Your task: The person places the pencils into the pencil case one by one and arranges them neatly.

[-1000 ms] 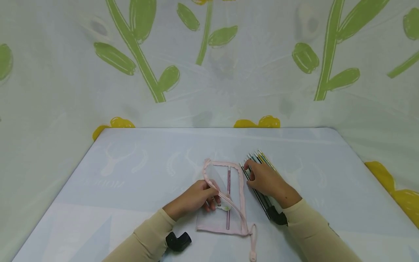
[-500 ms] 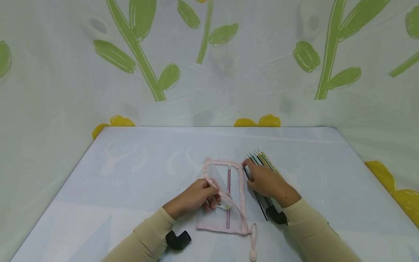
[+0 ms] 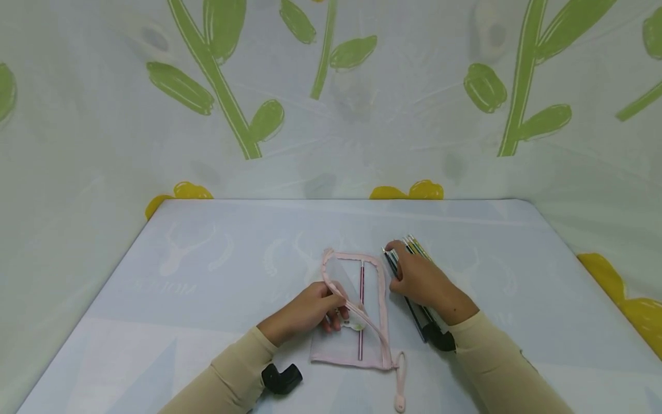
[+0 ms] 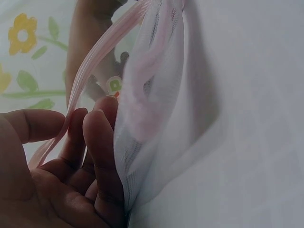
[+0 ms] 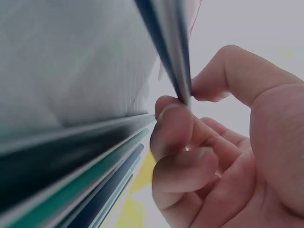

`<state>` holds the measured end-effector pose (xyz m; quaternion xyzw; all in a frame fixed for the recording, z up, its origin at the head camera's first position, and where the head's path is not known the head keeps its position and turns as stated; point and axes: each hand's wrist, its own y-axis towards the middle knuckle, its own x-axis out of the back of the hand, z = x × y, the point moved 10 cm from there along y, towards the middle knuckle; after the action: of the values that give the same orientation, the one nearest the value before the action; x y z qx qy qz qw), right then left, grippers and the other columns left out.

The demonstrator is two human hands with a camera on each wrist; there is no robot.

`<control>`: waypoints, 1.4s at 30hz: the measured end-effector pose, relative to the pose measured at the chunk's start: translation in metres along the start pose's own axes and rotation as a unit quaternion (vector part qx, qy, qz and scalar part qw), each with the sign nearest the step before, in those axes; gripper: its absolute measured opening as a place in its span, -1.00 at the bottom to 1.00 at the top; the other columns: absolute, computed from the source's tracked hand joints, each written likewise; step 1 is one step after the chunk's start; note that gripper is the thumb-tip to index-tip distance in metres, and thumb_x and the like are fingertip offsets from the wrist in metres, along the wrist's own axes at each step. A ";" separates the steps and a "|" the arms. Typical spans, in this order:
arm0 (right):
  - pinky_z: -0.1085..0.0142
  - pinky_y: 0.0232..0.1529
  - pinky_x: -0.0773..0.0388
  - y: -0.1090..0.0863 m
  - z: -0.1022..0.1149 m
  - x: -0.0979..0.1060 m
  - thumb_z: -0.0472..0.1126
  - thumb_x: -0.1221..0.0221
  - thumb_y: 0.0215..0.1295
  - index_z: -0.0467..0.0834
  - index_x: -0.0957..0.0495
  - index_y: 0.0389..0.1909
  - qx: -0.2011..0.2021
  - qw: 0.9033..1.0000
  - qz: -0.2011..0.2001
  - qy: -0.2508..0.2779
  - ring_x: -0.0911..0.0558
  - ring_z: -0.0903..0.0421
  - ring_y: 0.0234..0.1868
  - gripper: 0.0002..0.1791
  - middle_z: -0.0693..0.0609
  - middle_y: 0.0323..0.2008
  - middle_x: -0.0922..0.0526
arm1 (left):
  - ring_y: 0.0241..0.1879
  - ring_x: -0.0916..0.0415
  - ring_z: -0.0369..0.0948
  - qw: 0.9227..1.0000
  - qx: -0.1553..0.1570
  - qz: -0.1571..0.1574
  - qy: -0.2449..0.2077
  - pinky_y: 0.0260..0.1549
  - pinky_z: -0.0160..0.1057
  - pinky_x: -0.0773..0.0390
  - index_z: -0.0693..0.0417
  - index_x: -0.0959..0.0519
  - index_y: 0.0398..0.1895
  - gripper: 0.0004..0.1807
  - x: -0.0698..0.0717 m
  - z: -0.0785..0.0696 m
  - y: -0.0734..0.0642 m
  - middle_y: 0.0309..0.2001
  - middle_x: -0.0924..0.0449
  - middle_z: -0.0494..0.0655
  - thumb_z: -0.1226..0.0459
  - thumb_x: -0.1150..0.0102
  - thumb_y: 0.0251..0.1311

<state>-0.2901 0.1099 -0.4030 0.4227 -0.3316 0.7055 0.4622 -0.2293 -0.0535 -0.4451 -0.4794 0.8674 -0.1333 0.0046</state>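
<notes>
A flat see-through mesh pencil pouch with pink edging lies before me, its flap partly lifted. My left hand pinches the pouch's pink zipper edge between thumb and fingers, the other fingers inside the opening. One dark red pencil shows lengthwise in the pouch. Just right of the pouch, my right hand pinches a dark, shiny pencil between thumb and fingertips. Beneath and beside that hand lies a row of pencils, with green, dark blue and yellow ones among them, partly hidden by the hand.
The pouch's pink wrist strap trails toward me on the pale patterned table. Black camera mounts sit at both wrists. A hanging cloth with green leaves and yellow flowers stands behind the table.
My right hand's fingertips have moved slightly up and right over the pencils, and the dark pencil has come into its pinch. My left hand and the pouch have stayed in place.
</notes>
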 end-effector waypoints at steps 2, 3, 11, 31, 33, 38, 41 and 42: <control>0.36 -0.60 -0.39 -0.001 0.001 0.003 -0.36 -0.27 0.10 -0.19 -0.24 0.32 0.008 1.000 -0.011 0.007 -0.39 0.18 -0.63 -0.27 0.06 -0.60 -0.46 | -0.54 -0.53 -0.30 1.000 -0.001 0.002 0.001 -0.53 -0.35 -0.55 0.30 -0.55 -0.18 -0.76 -0.001 0.001 0.000 -0.34 -0.66 0.03 0.28 0.03 0.37; 0.36 -0.60 -0.40 -0.001 0.002 0.004 -0.36 -0.27 0.10 -0.20 -0.23 0.34 0.012 1.000 -0.015 0.011 -0.39 0.18 -0.63 -0.26 0.06 -0.59 -0.47 | -0.54 -0.53 -0.30 1.000 -0.001 0.004 0.000 -0.53 -0.35 -0.55 0.30 -0.55 -0.18 -0.76 -0.001 0.001 0.000 -0.34 -0.66 0.02 0.28 0.04 0.37; 0.37 -0.59 -0.35 -0.002 0.008 0.016 -0.42 -0.22 0.09 -0.23 -0.16 0.38 0.055 0.996 -0.045 0.045 -0.34 0.21 -0.65 -0.21 0.08 -0.56 -0.49 | -0.53 -0.54 -0.29 1.000 0.000 0.001 0.009 -0.52 -0.34 -0.56 0.29 -0.56 -0.19 -0.75 0.000 0.001 0.002 -0.36 -0.66 -0.06 0.27 0.06 0.38; 0.21 -0.55 -0.60 -0.002 0.002 0.025 -0.40 -0.14 0.18 0.01 0.17 0.55 0.012 0.972 -0.060 0.226 -0.61 0.10 -0.61 -0.02 -0.22 -0.11 -0.50 | -0.55 -0.53 -0.31 1.000 -0.019 0.011 0.010 -0.51 -0.36 -0.57 0.37 -0.54 -0.18 -0.76 -0.001 0.001 0.002 -0.32 -0.68 0.11 0.31 0.04 0.38; 0.19 -0.54 -0.59 -0.001 0.002 0.025 -0.39 -0.14 0.18 0.05 0.22 0.56 0.009 0.970 -0.060 0.234 -0.62 0.09 -0.62 0.02 -0.22 -0.12 -0.50 | -0.54 -0.53 -0.31 1.000 -0.019 0.011 0.008 -0.51 -0.36 -0.57 0.37 -0.54 -0.18 -0.76 -0.001 0.002 0.002 -0.32 -0.68 0.11 0.31 0.04 0.38; 0.19 -0.56 -0.54 0.000 0.002 0.022 -0.38 -0.13 0.19 0.10 0.28 0.58 0.009 0.967 -0.054 0.249 -0.64 0.08 -0.63 0.06 -0.22 -0.11 -0.49 | -0.54 -0.53 -0.31 1.000 -0.020 0.014 0.004 -0.50 -0.36 -0.58 0.37 -0.53 -0.18 -0.75 -0.001 0.003 0.004 -0.34 -0.67 0.05 0.31 0.04 0.39; 0.20 -0.56 -0.53 0.001 0.002 0.019 -0.38 -0.13 0.18 0.07 0.29 0.58 0.006 0.964 -0.046 0.262 -0.67 0.08 -0.60 0.07 -0.24 -0.08 -0.48 | -0.54 -0.54 -0.31 1.000 -0.019 0.017 0.005 -0.50 -0.36 -0.58 0.36 -0.53 -0.18 -0.75 -0.001 0.003 0.005 -0.35 -0.67 -0.01 0.30 0.05 0.40; 0.20 -0.55 -0.54 0.001 0.002 0.018 -0.37 -0.13 0.18 0.06 0.30 0.58 0.004 0.963 -0.044 0.264 -0.68 0.09 -0.60 0.07 -0.25 -0.07 -0.47 | -0.54 -0.54 -0.31 1.000 -0.019 0.016 0.007 -0.49 -0.36 -0.58 0.35 -0.54 -0.18 -0.75 -0.001 0.003 0.005 -0.36 -0.67 -0.03 0.30 0.06 0.40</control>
<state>-0.2943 0.1145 -0.3858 0.2369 -0.1762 0.7726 0.5620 -0.2326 -0.0507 -0.4494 -0.4644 0.8774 -0.1203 -0.0086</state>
